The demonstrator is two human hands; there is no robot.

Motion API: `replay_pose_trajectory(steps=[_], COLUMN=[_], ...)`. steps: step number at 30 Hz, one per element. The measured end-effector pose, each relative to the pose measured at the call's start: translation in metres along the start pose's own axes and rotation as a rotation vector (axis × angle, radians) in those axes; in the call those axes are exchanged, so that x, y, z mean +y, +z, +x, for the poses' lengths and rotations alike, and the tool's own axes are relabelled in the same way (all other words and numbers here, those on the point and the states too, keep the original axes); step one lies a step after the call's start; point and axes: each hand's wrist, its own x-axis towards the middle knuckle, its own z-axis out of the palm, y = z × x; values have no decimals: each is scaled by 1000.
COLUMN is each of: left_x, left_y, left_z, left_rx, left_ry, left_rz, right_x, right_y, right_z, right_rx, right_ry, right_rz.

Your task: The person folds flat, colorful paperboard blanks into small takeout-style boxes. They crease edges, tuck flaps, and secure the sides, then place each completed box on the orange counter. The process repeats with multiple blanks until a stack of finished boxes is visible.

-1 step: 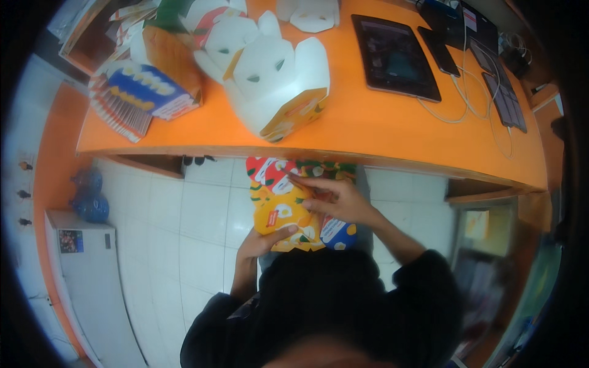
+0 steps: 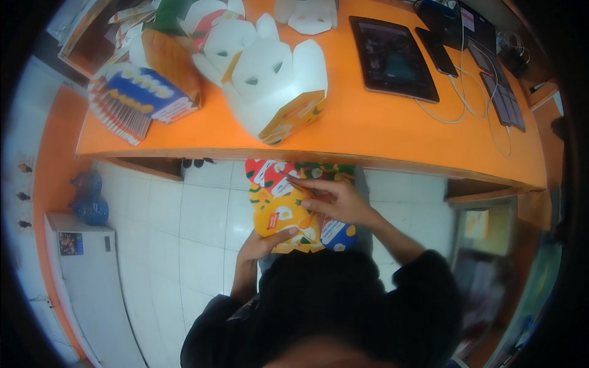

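Note:
On my lap lies a yellow printed food-box carton (image 2: 273, 211) with egg pictures, looking flat or only partly folded. My left hand (image 2: 259, 245) grips its near left edge, thumb on top and fingers hidden underneath. At its far right side, my right hand (image 2: 342, 201) pinches a folded edge or flap between thumb and fingers. Red printed card (image 2: 261, 172) shows beyond the carton, and blue printed card (image 2: 337, 234) shows beside it to the right. Whether these are separate cartons I cannot tell.
Ahead stands an orange counter (image 2: 368, 132) bearing an opened white-lined box (image 2: 270, 73), a stack of blue-and-white cartons (image 2: 141, 92), a tablet (image 2: 392, 58), phones (image 2: 438, 52) and white cables. Blue water bottles (image 2: 91, 199) stand on the left by a white cabinet (image 2: 92, 264).

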Motion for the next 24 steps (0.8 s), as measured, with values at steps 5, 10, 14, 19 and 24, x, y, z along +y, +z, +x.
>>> replay_pose_trajectory(steps=[5,10,14,19,24], left_x=[-10,-17,-15,-4,-11], left_y=[2,-3,-6,-11,-22], left_z=[2,1,3,4,3], left_rx=[-11,-47,-73,-152,-353], left_ry=[-21,-33,-88,-136,-26], left_rz=[62,12,102,101,48], right_x=[7,14,12,10,14], right_y=[2,0,-7,-11,-2], right_z=[6,8,3,-2,-8], right_rx=[63,29,-82,-205,-179], right_ry=[31,144,135,158,110], right_rz=[93,71,74,158,88])
